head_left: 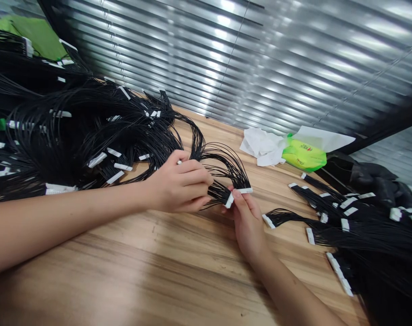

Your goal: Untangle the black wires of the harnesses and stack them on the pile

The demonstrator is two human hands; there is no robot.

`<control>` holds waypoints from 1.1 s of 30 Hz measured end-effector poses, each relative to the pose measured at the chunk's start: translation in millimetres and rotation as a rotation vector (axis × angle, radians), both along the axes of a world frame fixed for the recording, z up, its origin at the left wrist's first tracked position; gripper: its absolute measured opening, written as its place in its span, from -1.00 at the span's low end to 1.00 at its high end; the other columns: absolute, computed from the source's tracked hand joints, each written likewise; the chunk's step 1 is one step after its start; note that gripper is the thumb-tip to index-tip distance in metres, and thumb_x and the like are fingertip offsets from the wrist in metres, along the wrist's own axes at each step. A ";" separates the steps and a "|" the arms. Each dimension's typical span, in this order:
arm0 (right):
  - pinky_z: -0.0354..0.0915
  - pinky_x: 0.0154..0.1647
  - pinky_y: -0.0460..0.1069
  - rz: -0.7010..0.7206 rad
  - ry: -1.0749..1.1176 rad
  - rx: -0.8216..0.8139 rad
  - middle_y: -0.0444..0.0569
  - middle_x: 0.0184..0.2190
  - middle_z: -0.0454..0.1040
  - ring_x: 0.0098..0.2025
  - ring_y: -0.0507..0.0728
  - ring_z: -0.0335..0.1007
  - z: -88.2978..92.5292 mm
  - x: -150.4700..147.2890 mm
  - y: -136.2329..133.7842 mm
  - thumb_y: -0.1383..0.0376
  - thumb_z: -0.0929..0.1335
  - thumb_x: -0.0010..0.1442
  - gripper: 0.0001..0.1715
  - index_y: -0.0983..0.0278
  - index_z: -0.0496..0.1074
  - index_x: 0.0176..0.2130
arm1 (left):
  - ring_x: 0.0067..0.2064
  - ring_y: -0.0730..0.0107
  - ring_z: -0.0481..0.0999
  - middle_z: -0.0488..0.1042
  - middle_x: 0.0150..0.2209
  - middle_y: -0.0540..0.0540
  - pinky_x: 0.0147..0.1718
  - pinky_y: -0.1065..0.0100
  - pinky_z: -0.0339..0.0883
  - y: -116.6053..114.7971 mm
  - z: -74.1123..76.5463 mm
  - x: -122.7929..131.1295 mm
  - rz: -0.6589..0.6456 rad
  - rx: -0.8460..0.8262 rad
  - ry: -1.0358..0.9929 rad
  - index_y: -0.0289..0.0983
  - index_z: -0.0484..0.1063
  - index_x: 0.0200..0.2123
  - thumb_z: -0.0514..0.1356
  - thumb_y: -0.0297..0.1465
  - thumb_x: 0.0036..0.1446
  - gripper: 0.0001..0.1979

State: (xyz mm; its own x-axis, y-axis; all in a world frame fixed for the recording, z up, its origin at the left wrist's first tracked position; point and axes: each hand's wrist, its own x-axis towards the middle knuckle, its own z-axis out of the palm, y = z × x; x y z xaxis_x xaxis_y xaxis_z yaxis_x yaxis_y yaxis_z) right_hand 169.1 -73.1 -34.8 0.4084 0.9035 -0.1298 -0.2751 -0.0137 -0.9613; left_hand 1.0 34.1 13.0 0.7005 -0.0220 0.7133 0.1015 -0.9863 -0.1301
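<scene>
My right hand [248, 222] pinches a white connector [229, 200] between thumb and fingers, near the middle of the view. Thin black wires run from it toward my left hand. A second white connector [244, 190] touches the right fingertips, and its wires [226, 160] arch back to the left. My left hand [182, 183] is closed with bent fingers over the black wires, just left of the connectors. A small white piece shows by its index finger. What lies inside the left fingers is hidden.
A large heap of black wires [73, 122] with white connectors covers the left of the wooden table [141, 271]. More wire bundles [362, 235] lie at the right. Crumpled tissue [262, 144] and a green packet [304, 155] stand near the blinds [226, 59].
</scene>
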 end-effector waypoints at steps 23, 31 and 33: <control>0.25 -0.27 -0.01 0.114 -0.073 0.021 -0.12 -0.41 0.46 -0.36 0.07 0.30 -5.6 2.4 -4.6 -0.01 0.39 0.10 -0.63 0.21 0.55 -0.27 | -0.27 0.53 0.45 0.45 -0.26 0.07 -0.38 0.48 0.18 5.0 4.8 0.3 0.326 -0.541 0.174 -0.15 0.49 -0.26 0.11 -0.24 0.24 -0.81; 0.25 -0.23 0.01 0.156 -0.108 0.021 -0.10 -0.43 0.49 -0.34 0.10 0.32 -2.0 1.3 -5.9 -0.04 0.39 0.06 -0.60 0.22 0.57 -0.34 | -0.17 0.52 0.53 0.56 -0.23 0.04 -0.18 0.52 0.32 7.0 -2.1 0.8 0.050 -0.422 0.090 -0.22 0.48 -0.21 0.08 -0.33 0.28 -0.81; 0.27 -0.23 0.01 0.166 -0.095 0.020 -0.11 -0.45 0.49 -0.34 0.10 0.33 0.0 0.3 -5.9 -0.05 0.40 0.05 -0.61 0.22 0.57 -0.36 | -0.16 0.53 0.53 0.56 -0.20 0.03 -0.19 0.53 0.32 6.9 -4.6 0.9 0.034 -0.425 0.078 -0.22 0.47 -0.18 0.07 -0.35 0.29 -0.81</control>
State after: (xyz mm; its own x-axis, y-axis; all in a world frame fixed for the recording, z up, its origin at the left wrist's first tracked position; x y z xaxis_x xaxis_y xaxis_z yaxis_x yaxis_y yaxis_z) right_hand 169.4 -79.0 -34.7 0.2630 0.9615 -0.0797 -0.1790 -0.0325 -0.9833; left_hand 1.9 41.0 8.5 0.7479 0.2868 0.5987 0.1411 -0.9499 0.2788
